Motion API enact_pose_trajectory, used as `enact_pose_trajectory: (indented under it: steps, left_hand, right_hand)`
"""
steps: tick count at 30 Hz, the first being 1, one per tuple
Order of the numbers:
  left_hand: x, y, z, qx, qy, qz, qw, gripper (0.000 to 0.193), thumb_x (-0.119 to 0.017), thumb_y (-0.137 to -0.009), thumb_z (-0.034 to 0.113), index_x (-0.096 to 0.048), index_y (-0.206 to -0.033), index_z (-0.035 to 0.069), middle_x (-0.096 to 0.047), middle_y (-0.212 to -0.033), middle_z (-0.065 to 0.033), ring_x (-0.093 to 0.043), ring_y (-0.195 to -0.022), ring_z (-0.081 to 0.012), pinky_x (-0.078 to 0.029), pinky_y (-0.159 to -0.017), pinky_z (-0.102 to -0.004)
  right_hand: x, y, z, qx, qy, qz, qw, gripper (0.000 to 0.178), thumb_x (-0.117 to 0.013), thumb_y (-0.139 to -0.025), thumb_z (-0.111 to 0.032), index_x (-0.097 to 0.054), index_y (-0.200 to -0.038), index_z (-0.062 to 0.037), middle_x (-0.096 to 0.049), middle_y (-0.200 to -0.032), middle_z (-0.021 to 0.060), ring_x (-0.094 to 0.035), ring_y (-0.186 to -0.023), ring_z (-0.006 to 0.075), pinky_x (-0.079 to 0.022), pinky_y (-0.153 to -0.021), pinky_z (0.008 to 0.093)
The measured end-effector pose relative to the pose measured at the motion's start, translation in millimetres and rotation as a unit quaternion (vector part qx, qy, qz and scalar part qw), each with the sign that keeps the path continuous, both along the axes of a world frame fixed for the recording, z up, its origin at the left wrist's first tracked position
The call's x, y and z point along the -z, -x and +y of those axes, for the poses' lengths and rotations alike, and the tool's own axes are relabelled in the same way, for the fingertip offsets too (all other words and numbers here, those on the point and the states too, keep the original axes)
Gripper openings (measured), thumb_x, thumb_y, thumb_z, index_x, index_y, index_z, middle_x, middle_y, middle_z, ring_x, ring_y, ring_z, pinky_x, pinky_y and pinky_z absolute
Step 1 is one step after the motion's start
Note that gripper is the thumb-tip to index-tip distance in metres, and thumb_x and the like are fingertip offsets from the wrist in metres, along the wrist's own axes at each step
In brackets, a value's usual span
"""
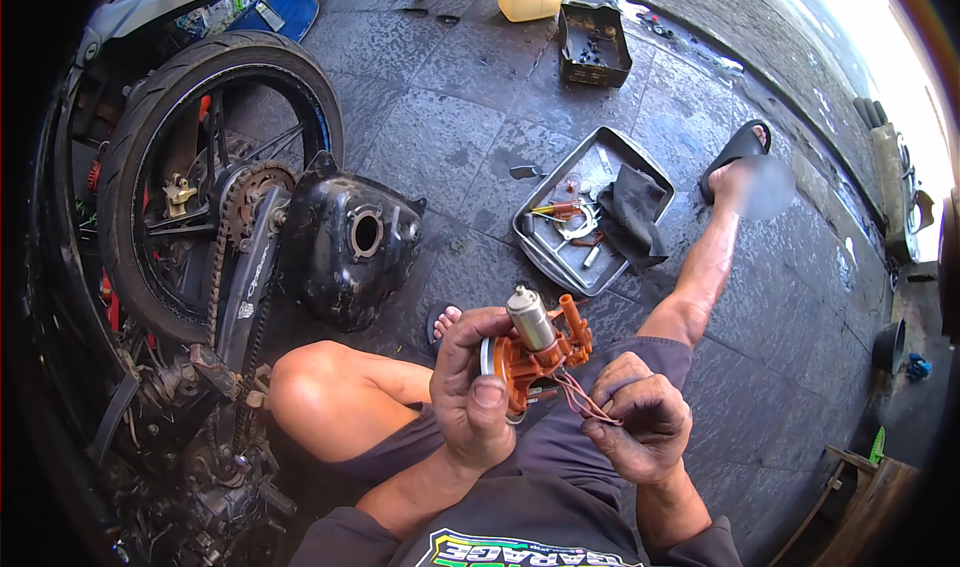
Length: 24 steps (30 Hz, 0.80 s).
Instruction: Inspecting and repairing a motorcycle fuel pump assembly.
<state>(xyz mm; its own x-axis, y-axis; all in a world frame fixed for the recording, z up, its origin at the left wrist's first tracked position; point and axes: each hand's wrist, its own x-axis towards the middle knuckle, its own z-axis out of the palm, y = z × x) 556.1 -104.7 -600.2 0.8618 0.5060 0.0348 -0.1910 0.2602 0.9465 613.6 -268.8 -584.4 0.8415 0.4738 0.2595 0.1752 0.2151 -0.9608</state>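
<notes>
Tiled floor [430,132] spans gap between black tank [345,267] and tray [545,264]; motorcycle wheel [124,157] bounds left side. Orange pump unit [522,359] held above lap [545,459], metal cylinder [531,319] up, long axis leaning slightly left at top. Left hand [472,397] part-open, curled round pump's flange side; right hand [642,417] nearly closed, pinching wires [574,395]. Outstretched leg [708,262] blocks right.

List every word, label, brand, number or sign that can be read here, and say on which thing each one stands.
I do not copy the wording, only where it stands.
Shirt: large white block letters, legible, near the lower edge; the line above is too small.
Swingarm: pale lettering, too small to read surely.
Blue box: printed items in it, too small.
Orange part: none I can make out.
</notes>
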Motion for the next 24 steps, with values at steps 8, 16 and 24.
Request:
enact_pose_trajectory:
  steps: [8,16,24]
  left_hand:
    - [-4,-11,-2,0.028,0.180,0.030,0.983,0.062,-0.055,-0.100,0.048,-0.042,-0.134,-0.002,-0.063,-0.118,-0.0183,-0.070,-0.102,-0.0253,-0.064,-0.080,-0.0372]
    - [-1,-15,4,0.094,0.441,0.025,0.892,0.051,-0.047,-0.103,0.042,-0.045,-0.131,-0.001,-0.060,-0.127,-0.0232,-0.065,-0.116,-0.0326,-0.054,-0.102,-0.0469]
    - [34,-11,-5,0.156,0.477,0.015,0.865,0.061,-0.042,-0.106,0.050,-0.047,-0.137,-0.002,-0.062,-0.125,-0.0240,-0.067,-0.110,-0.0341,-0.057,-0.096,-0.0481]
  right_hand:
    - [4,5,4,-0.002,-0.094,0.141,0.986,0.021,-0.075,-0.089,-0.002,-0.056,-0.098,-0.0013,-0.064,-0.093,0.0121,-0.059,-0.082,0.0164,-0.049,-0.073,0.0296]
    - [8,2,16,0.016,-0.074,0.058,0.995,0.022,-0.073,-0.091,-0.001,-0.057,-0.105,0.0020,-0.064,-0.090,0.0124,-0.061,-0.080,0.0163,-0.050,-0.071,0.0288]
    - [-18,12,28,0.015,0.094,-0.173,0.980,0.036,-0.085,-0.068,-0.001,-0.069,-0.101,-0.0017,-0.067,-0.091,0.0104,-0.067,-0.079,0.0270,-0.055,-0.068,0.0356]
